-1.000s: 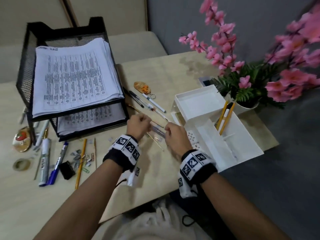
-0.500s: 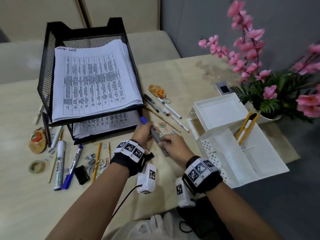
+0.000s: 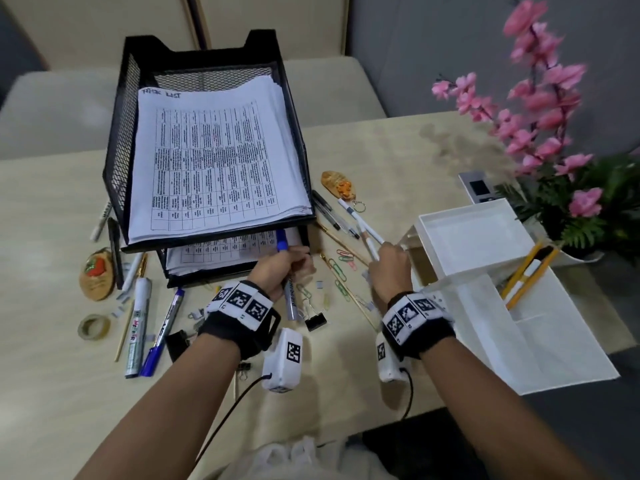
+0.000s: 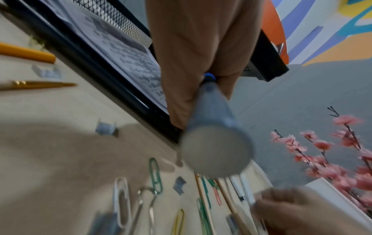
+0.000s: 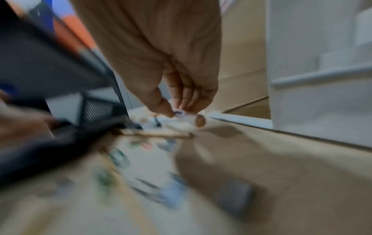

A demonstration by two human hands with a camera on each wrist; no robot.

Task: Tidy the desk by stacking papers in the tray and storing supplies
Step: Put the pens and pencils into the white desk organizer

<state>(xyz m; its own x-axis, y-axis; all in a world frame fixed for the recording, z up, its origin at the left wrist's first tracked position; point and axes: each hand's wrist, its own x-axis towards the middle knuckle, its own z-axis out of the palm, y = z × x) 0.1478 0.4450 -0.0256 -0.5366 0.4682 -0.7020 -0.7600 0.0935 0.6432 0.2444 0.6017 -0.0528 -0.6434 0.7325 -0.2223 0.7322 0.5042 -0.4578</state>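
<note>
My left hand grips a grey marker with a blue cap, its butt end filling the left wrist view. Its blue cap points at the black mesh paper tray, where stacked printed papers lie on both tiers. My right hand pinches white pens just left of the white desk organiser; in the blurred right wrist view, thumb and fingers close on a white pen end. Yellow pencils stand in the organiser.
Coloured paper clips, a binder clip and thin pencils lie between my hands. Markers, a tape roll and a strawberry keychain sit at the left. Black pens and an orange keychain lie behind. Pink flowers stand at the right.
The hands, close together on the marker a moment ago, have parted. The left keeps the blue-capped marker; the right has moved right to the white pens and taken hold of them.
</note>
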